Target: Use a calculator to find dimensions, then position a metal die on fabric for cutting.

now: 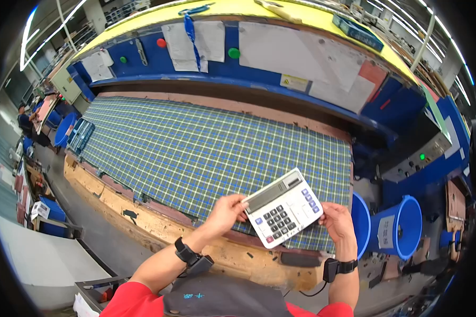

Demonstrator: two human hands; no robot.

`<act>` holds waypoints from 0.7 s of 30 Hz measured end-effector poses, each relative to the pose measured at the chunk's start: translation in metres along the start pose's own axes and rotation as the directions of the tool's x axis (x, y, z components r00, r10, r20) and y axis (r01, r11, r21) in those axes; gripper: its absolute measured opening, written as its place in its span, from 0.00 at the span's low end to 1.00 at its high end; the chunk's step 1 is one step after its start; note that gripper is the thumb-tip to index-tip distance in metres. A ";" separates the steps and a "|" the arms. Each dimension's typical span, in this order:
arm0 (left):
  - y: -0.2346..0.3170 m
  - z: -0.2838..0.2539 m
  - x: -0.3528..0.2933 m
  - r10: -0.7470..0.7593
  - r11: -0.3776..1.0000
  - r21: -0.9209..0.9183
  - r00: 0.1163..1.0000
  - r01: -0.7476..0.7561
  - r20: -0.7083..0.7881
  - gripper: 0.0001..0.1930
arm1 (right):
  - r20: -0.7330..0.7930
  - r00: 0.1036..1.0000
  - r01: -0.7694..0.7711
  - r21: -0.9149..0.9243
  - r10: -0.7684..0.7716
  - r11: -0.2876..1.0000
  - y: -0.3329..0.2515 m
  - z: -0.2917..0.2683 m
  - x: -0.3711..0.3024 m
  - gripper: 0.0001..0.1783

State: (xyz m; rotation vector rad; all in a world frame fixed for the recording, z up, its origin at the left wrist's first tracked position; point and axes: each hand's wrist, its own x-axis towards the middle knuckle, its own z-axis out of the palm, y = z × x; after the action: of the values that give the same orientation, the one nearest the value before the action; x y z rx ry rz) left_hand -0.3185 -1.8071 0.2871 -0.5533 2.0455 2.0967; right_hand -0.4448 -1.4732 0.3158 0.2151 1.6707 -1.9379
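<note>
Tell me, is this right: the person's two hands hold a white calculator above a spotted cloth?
Not quite. The head view shows that the cloth is checked, not spotted. The rest is right: the left hand and right hand hold a white calculator above it.

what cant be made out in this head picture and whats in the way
All in the head view:
Calculator back: faces away, hidden by its own body.
Calculator display: too small to tell whether digits show.
Some fingers of the left hand and right hand: behind the calculator.
Checked cloth beneath: covered by calculator and hands.
Distant person: too small to tell what they handle.
</note>
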 end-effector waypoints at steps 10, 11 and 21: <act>0.037 -0.077 -0.019 0.233 0.964 -0.117 0.970 -0.239 -0.065 0.12 | 0.078 0.994 0.068 0.129 -0.079 0.989 0.017 0.096 -0.074 0.11; 0.039 -0.082 -0.020 0.236 0.967 -0.093 0.971 -0.239 -0.046 0.13 | 0.052 0.996 0.060 0.113 -0.066 0.992 0.024 0.103 -0.080 0.12; 0.031 -0.084 -0.014 0.254 0.960 -0.135 0.965 -0.244 0.071 0.13 | -0.100 0.988 0.104 -0.133 -0.118 0.986 0.030 0.133 -0.142 0.15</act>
State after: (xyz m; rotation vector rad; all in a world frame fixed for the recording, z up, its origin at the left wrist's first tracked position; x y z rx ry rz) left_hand -0.3049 -1.8902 0.3217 -0.2228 2.0375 2.3560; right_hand -0.2804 -1.5570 0.3848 0.1835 1.9064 -1.9208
